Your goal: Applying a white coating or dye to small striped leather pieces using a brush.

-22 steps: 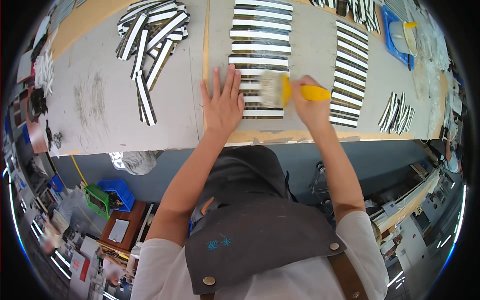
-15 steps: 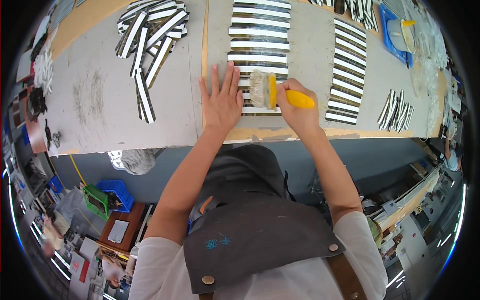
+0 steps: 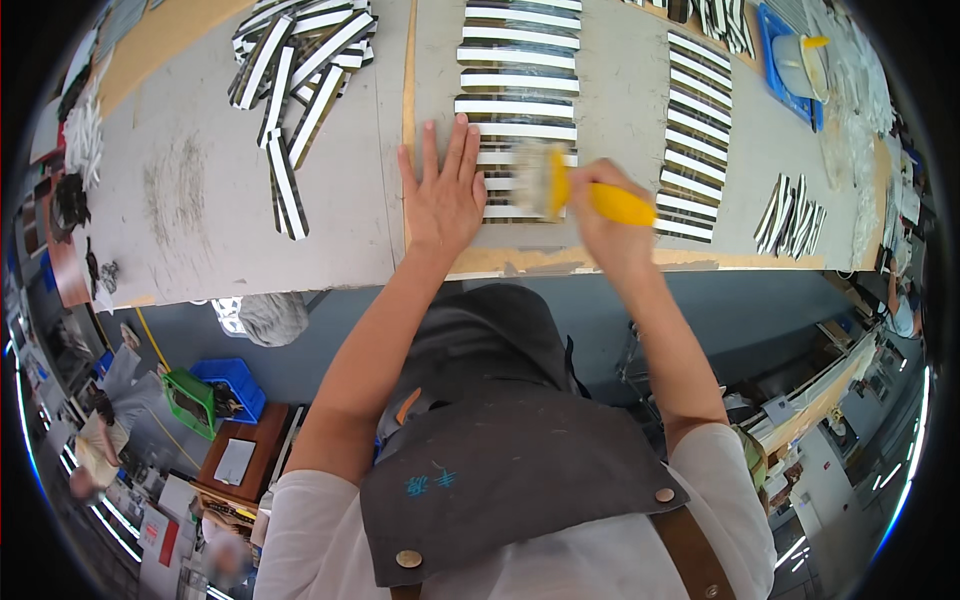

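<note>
A column of black-and-white strips [image 3: 518,105] lies side by side on the grey board-topped table. My left hand [image 3: 441,195] rests flat at the column's left edge, fingers spread, with the fingertips touching the strip ends. In my right hand [image 3: 612,222] is a paintbrush with a yellow handle [image 3: 622,203] and pale bristles [image 3: 533,178]. The bristles are over the lower strips of the column and smeared by motion. Whether they press on the strips I cannot tell.
A second strip column [image 3: 694,130] lies to the right, with a small bunch of strips [image 3: 790,217] beyond it. Loose strips [image 3: 284,180] are heaped at the left. At the far right a blue tray [image 3: 770,50] holds a pale tub [image 3: 802,65]. The table's front edge [image 3: 520,262] is near me.
My right hand has shifted right and slightly down with the paintbrush, whose bristles have moved a little right. My left hand stays on the strip ends. The whole view has shifted slightly.
</note>
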Tool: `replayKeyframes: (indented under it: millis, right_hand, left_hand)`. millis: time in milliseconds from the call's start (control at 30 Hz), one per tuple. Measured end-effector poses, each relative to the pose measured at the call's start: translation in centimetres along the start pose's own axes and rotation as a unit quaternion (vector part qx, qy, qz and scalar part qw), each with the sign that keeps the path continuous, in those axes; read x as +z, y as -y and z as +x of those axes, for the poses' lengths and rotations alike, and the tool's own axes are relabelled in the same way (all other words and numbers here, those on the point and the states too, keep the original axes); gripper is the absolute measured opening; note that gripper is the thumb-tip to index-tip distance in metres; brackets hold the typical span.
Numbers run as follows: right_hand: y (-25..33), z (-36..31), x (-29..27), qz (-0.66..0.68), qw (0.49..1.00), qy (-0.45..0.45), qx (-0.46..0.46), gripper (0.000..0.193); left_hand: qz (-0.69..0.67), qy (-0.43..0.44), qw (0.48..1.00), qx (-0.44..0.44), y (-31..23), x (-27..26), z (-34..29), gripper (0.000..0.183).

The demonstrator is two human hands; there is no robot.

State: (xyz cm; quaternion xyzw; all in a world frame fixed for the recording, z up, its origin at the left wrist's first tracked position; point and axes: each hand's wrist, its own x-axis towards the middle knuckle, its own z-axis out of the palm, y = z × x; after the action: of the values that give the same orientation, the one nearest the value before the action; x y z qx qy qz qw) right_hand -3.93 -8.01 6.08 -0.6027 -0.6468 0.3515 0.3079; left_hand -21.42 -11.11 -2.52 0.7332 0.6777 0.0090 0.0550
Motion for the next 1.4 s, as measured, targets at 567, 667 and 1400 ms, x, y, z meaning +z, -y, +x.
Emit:
replayKeyframes:
  millis: [567, 667, 1400]
  right_hand:
    - [-0.7, -3.9, -0.3, -0.074, 0.996, -0.014, -0.05, 0.006]
    - [-2.1, -3.6, -0.7, -0.052, 0.998, 0.015, -0.019, 0.004]
    - [-2.7, 2.1, -1.3, -0.107, 0.993, -0.028, -0.03, 0.017]
  left_hand:
    - [-0.007, -0.004, 1.0, 0.01, 0.0, 0.1, 0.1, 0.054]
    - [-0.011, -0.015, 1.0, 0.01, 0.1, 0.0, 0.2, 0.054]
    - [-0.016, 0.0, 1.0, 0.008, -0.1, 0.0, 0.1, 0.054]
